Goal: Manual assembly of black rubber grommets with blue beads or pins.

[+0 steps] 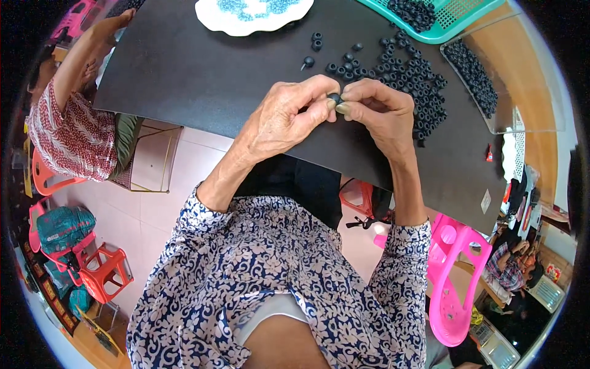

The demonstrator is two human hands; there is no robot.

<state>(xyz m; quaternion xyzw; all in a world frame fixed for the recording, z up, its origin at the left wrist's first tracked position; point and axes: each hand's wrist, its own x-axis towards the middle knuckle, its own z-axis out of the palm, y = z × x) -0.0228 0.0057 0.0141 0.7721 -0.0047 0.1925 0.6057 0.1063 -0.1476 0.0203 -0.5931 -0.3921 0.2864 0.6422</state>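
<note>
Both hands met above the black mat (203, 80). The left hand (289, 117) and right hand (378, 111) each pinched one small black ring (335, 98) between thumb and fingertips, the remaining fingers curled in. The ring sat between the two hands, just above the mat, near its middle. A loose pile of rings (412, 74) lay just far and right of the hands. Farther off stood a white plate (215, 18) of blue beads, a teal basket (455, 27) and a clear tray (528, 117). Another person's arm (86, 55) rested at the far left.
</note>
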